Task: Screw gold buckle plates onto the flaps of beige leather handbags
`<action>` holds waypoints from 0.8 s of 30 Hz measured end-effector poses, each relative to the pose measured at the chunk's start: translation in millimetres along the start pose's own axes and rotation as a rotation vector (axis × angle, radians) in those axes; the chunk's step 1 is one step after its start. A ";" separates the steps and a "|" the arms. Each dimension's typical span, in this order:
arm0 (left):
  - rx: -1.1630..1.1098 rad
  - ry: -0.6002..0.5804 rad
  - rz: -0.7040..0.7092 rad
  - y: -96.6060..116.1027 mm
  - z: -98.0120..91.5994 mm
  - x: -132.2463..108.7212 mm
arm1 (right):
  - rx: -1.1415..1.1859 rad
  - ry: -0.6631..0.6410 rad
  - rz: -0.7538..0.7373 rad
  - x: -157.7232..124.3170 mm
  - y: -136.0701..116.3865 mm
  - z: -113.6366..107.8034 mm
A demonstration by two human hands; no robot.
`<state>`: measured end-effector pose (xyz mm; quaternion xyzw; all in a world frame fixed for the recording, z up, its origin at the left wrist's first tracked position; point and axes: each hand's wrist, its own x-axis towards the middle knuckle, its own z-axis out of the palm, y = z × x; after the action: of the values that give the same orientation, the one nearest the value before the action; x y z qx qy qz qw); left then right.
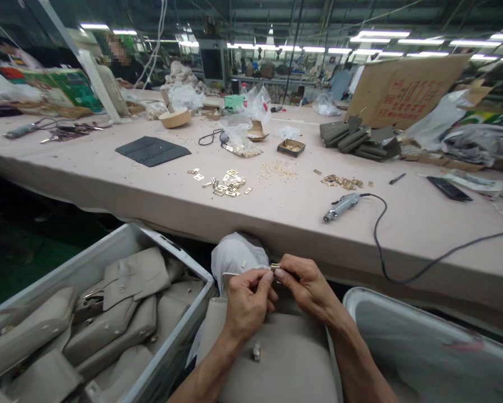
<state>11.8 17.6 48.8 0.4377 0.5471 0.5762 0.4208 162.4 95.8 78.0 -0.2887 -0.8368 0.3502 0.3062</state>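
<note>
A beige handbag (293,358) rests on my lap, with a small metal turn lock (257,351) on its front. Just beyond it, both hands meet at the raised flap of the bag. My right hand (310,285) is closed, thumb and fingers pinching a small gold metal plate (275,266) at the flap's edge. Close against it, my left hand (247,302) is closed too, its thumb and forefinger pinched by the plate; it seems to grip the flap, mostly hidden behind the fingers.
A bin (171,252) of beige bags stands left; another grey bin (402,302) is right. On the table (171,184) lie gold plates (230,183), tiny screws (278,170), more fittings (342,182), a corded electric screwdriver (341,206) and a black sheet (153,151). Other people sit beyond.
</note>
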 end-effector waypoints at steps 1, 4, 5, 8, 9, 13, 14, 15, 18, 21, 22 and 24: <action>0.067 0.041 0.046 2.7 -0.6 0.0 | -0.002 -0.006 0.006 -0.2 -0.4 0.4; 0.152 0.101 0.155 11.7 -3.0 3.0 | -0.002 -0.008 -0.002 -1.1 -1.7 1.9; 0.147 0.090 0.158 14.4 -3.8 4.6 | 0.001 -0.007 -0.011 -1.2 -2.0 2.5; 0.138 0.020 0.137 19.9 -5.9 9.0 | 0.012 0.005 -0.045 -1.1 -2.1 4.9; 0.141 0.002 0.135 20.7 -6.4 9.9 | 0.015 0.013 -0.055 -0.9 -1.9 5.6; 0.149 -0.032 0.136 19.3 -7.7 10.5 | 0.036 0.041 -0.078 -0.7 -0.6 7.4; 0.150 -0.035 0.136 18.2 -7.7 10.3 | 0.042 0.044 -0.082 -0.6 -0.4 7.6; 0.152 -0.036 0.135 17.0 -7.5 10.2 | 0.045 0.049 -0.084 -0.7 -0.3 7.8; 0.158 -0.012 0.120 14.1 -5.6 10.1 | 0.036 0.075 -0.082 -0.7 0.6 9.1; 0.170 0.003 0.105 13.1 -2.4 9.9 | 0.019 0.119 -0.048 -0.8 3.7 11.7; 0.174 -0.002 0.107 13.0 -1.4 9.7 | 0.021 0.128 -0.028 -0.8 5.3 12.6; 0.183 -0.011 0.107 12.8 0.1 9.5 | 0.038 0.128 0.014 -0.5 9.0 14.2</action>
<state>9.3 26.2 62.0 0.5061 0.5708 0.5432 0.3507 155.0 94.9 63.0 -0.3105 -0.8067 0.3488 0.3622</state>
